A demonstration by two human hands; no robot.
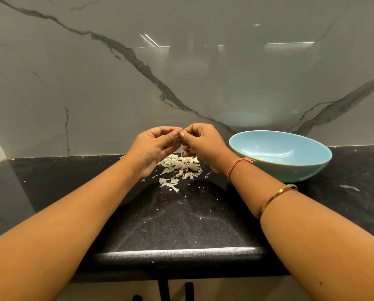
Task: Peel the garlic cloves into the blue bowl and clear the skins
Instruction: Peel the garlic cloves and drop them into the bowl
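The clove (182, 133), mostly hidden, is pinched between the fingertips of the left hand (157, 146) and right hand (201, 142). The hands are held together above the skins (179, 168), probably so peelings drop onto one pile. The bowl (290, 172) stands near the right hand on the counter (181, 213).

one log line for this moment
phase: peeling | left hand, right hand: pinching garlic clove | skins: on countertop | blue bowl: beside right hand
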